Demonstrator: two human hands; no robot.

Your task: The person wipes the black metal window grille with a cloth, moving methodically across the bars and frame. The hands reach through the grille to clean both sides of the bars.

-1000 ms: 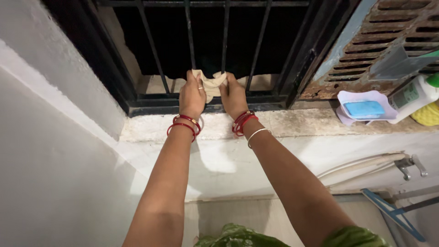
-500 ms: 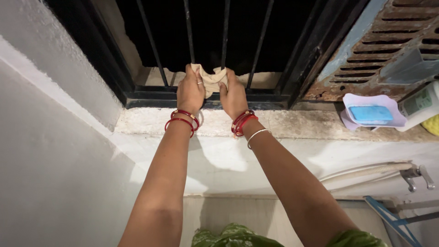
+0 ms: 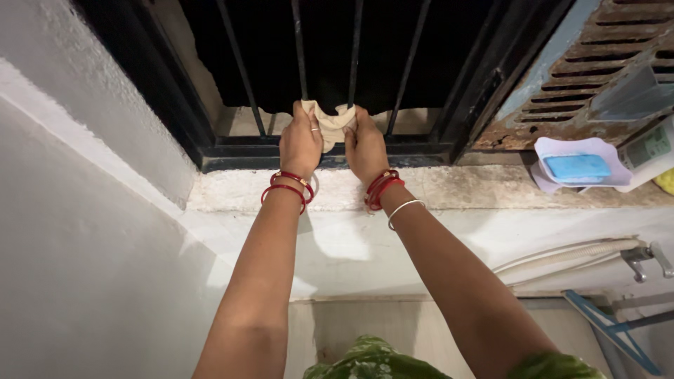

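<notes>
A beige cloth [image 3: 331, 121] is gripped at upper centre, fingers of the left hand [image 3: 300, 144] and right hand [image 3: 366, 146] curled tight on it, against the window bars [image 3: 300, 49].

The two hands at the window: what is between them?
In the head view, a crumpled beige cloth lies between the left hand and right hand, gripped by both against the black window bars.

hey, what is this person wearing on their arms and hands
Both forearms are bare, with no sleeves in view. The left hand has a thin ring on one finger and red bangles at the wrist. The right hand has red bangles at its wrist, plus a thin silver bangle further down the forearm.
</notes>
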